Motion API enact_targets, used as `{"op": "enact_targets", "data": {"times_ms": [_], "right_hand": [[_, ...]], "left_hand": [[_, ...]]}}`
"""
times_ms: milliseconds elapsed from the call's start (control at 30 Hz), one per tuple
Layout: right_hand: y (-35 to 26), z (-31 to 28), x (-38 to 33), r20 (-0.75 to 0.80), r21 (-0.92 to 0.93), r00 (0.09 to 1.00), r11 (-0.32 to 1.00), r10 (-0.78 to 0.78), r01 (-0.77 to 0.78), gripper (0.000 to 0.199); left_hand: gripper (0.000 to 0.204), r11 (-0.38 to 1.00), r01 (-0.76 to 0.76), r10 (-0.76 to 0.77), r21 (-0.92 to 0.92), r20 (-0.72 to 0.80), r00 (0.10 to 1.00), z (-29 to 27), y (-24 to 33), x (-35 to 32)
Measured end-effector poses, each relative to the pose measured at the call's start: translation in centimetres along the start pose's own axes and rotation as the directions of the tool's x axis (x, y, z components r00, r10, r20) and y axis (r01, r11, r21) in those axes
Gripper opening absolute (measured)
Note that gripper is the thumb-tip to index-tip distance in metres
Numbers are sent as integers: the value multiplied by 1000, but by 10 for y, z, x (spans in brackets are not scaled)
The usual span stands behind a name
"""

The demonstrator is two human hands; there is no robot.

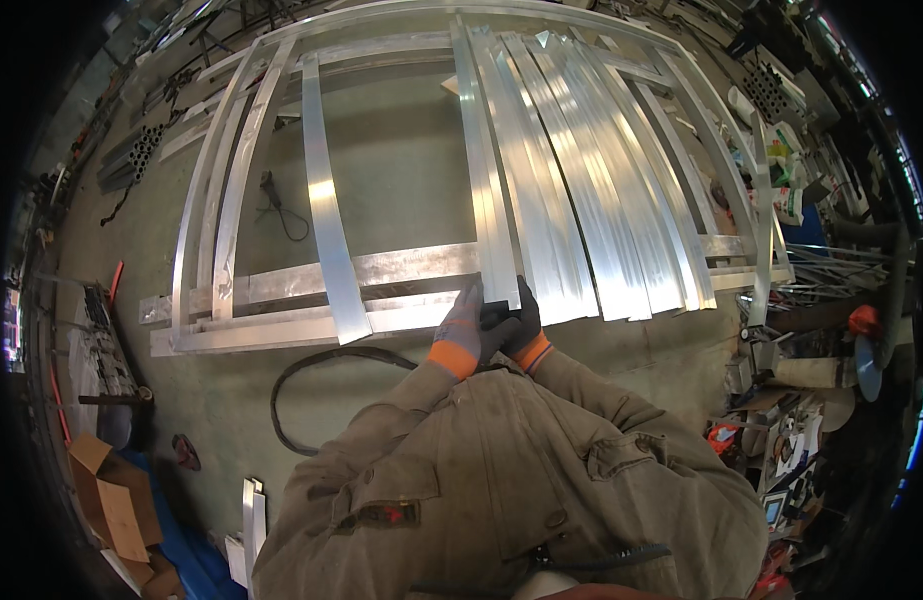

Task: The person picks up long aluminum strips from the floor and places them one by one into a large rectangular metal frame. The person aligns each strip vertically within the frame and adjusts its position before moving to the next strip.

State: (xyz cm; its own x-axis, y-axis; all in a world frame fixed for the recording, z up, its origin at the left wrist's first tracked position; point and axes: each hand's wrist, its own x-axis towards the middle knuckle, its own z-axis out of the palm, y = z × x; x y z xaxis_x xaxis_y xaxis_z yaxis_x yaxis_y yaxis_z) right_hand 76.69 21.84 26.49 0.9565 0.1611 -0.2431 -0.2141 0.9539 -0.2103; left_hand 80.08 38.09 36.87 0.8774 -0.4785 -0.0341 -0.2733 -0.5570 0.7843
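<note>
A long silvery metal profile (pixel 489 200) runs away from me over the frame, and both my hands are at its near end. My left hand (pixel 461 325), in a grey glove with an orange cuff, closes on the profile's left edge. On the other edge, my right hand (pixel 526 318), gloved alike, grips the same end. Something dark, perhaps the profile's hollow end, shows between the gloves. Right of it, several shiny metal slats (pixel 601 200) lie side by side. A single slat (pixel 329 200) lies apart on the left. All rest across a rectangular metal frame (pixel 251 335).
A black hose (pixel 276 400) loops on the floor below the frame. At lower left are a cardboard box (pixel 121 500) and a blue sheet (pixel 186 530). Tools and scraps clutter the right side near a red object (pixel 863 320). Bundled tubes (pixel 146 148) stand at far left.
</note>
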Motion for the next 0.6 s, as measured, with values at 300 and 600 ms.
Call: {"op": "enact_targets", "data": {"times_ms": [300,600], "right_hand": [[1,-52,-15,-131,-316,964,932,-229,178,49],[-5,-33,-20,163,-637,955,713,-247,293,55]], "left_hand": [[78,999,-26,35,-35,286,958,19,-14,10],[52,968,112,-68,-226,196,978,17,-9,3]]}}
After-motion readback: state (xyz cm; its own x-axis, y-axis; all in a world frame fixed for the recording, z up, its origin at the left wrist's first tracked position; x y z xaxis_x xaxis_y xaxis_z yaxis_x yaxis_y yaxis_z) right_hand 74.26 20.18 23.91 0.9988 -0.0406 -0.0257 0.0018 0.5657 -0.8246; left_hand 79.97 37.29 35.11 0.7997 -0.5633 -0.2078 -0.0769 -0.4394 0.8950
